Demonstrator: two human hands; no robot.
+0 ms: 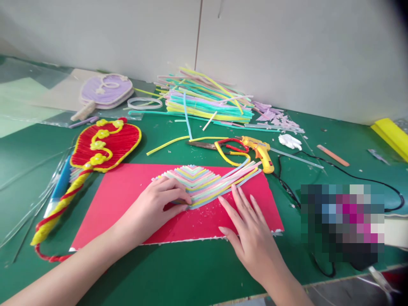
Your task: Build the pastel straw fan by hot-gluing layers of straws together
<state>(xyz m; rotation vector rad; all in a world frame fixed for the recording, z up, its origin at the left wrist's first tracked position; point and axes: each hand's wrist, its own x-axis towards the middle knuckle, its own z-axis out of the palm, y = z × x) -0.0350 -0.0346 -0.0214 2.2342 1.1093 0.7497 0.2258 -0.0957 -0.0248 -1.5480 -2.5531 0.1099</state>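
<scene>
Pastel pipe cleaners (204,183) lie in nested V rows on a red sheet (111,204), with loose ends running out to the upper right. My left hand (165,195) is closed, thumb and forefinger pinching at the lower bend of the outermost blue pipe cleaner (204,205). With its fingers stretched and apart, my right hand (247,223) rests on the sheet, fingertips touching the lower edge of the strips. Just beyond the sheet are scissors (219,146) with red and yellow handles and a yellow glue gun (259,153).
A red fan with yellow trim (95,146) lies at left, partly over the sheet. Behind it is a lilac fan (105,91). A pile of pipe cleaners (207,106) sits by the wall. A black cable (350,168) and a blurred-out object (344,225) are at right.
</scene>
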